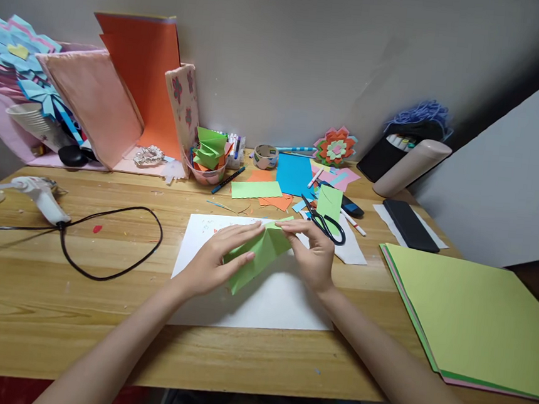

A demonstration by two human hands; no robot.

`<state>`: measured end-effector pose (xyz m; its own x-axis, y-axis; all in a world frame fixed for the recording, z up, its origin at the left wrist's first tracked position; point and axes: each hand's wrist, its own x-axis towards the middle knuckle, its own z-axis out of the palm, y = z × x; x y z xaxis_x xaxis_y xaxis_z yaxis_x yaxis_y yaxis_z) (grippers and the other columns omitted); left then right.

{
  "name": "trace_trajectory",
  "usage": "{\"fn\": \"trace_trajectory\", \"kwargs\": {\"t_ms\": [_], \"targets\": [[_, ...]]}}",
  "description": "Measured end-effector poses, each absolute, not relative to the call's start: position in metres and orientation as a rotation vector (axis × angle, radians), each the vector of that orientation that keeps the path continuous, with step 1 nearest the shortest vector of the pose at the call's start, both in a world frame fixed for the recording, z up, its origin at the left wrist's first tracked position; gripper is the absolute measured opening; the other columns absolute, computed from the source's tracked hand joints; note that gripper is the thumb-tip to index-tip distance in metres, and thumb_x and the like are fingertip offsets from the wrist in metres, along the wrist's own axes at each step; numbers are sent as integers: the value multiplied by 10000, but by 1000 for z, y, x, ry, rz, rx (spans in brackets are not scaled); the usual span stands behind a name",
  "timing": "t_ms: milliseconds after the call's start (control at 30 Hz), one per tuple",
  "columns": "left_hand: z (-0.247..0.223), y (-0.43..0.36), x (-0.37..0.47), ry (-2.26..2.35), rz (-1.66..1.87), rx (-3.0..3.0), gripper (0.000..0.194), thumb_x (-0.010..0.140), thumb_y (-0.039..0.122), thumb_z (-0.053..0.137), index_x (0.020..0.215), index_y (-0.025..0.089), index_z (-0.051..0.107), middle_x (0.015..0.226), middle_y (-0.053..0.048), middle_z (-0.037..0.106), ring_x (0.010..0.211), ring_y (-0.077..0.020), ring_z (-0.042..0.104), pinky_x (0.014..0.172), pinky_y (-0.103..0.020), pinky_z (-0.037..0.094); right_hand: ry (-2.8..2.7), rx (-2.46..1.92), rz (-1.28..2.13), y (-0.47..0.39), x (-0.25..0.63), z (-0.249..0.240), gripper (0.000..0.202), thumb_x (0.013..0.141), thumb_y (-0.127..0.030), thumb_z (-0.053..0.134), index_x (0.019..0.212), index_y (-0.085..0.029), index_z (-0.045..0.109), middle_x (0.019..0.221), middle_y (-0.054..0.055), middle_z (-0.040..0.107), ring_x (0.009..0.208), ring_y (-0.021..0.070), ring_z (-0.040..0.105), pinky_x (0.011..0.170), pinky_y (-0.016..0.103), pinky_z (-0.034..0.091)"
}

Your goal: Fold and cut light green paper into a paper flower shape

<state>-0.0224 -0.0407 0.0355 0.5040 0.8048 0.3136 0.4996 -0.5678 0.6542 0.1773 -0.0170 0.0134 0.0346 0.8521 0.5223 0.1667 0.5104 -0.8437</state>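
A folded piece of light green paper (258, 261) is between my two hands, above a white sheet (280, 300) on the table. Its creased face slants, and one corner points down toward me. My left hand (220, 254) has hold of its left part, with the thumb across the front face and the fingers stretched along the upper edge. With thumb and fingertips, my right hand (315, 253) pinches the upper right edge. Part of the paper's upper edge is hidden by my fingers. Black-handled scissors (324, 224) lie just beyond my right hand.
Paper scraps, including a green strip (256, 190) and a blue sheet (295, 175), lie beyond the white sheet. A white glue gun (46, 198) with a looped black cord (122, 208) is at left. Stacked coloured sheets (481, 315) and a black phone (411, 225) are at right.
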Motion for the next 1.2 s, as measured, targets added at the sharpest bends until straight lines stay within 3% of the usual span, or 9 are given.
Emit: {"fn": "trace_trajectory", "kwargs": {"t_ms": [167,233,333,400,500,633,800,1000,1200], "targets": [[31,-41,-21,1212,971,2600,556,773,377,607,1292,251,451,1350,-118,463,1250,-280,400,1030,-513,278,-1367,-991,684,-15,177,11,32,781,-194,623,790,-201,653,874,56,692,876,204,644,825,387,485],[26,-48,-17,1328,1221,2616,412,779,318,610,1175,219,558,1205,-127,585,1129,-259,510,947,-446,385,-1306,-1035,651,-13,177,10,35,779,-213,626,799,-193,647,891,68,689,897,206,639,802,372,487],[17,-61,-6,1212,1354,2461,120,819,229,548,847,205,663,780,-49,687,704,-148,618,645,-258,477,-1217,-1097,616,-10,178,7,74,781,-254,622,794,-182,629,926,89,684,945,219,626,735,340,488],[12,-65,1,1211,1175,2206,252,874,248,446,759,184,661,649,-31,657,588,-129,598,569,-240,462,-1178,-1100,637,-11,177,6,88,784,-266,617,783,-178,608,953,96,678,965,222,619,714,326,482],[7,-59,6,1341,1078,1539,325,871,401,435,902,161,652,760,-52,682,639,-155,623,552,-251,486,-1192,-1083,686,-17,171,6,84,794,-258,605,771,-180,586,958,90,672,951,212,619,707,315,471],[10,-43,4,1191,1209,947,442,781,484,556,1005,107,613,913,-102,691,859,-204,640,706,-280,520,-1299,-1090,658,-26,161,5,70,803,-236,592,752,-189,586,929,76,671,922,200,610,668,298,449],[14,-42,6,1047,1284,722,408,764,410,616,1087,164,570,1154,-102,624,1012,-216,604,780,-303,533,-1405,-1070,533,-31,156,2,68,797,-199,590,731,-210,599,910,60,684,872,195,596,613,296,424],[11,-46,11,1044,1249,528,345,756,354,646,1058,197,594,1207,-72,597,1001,-192,614,721,-244,556,-1453,-1050,428,-33,150,-4,60,781,-185,601,743,-230,618,939,53,695,821,206,589,597,320,439],[11,-45,13,984,1271,350,235,744,253,672,971,204,632,1155,-45,630,987,-166,623,753,-214,556,-1447,-1040,400,-34,135,-2,87,781,-145,592,771,-229,617,943,57,693,886,212,606,782,392,468]]}}
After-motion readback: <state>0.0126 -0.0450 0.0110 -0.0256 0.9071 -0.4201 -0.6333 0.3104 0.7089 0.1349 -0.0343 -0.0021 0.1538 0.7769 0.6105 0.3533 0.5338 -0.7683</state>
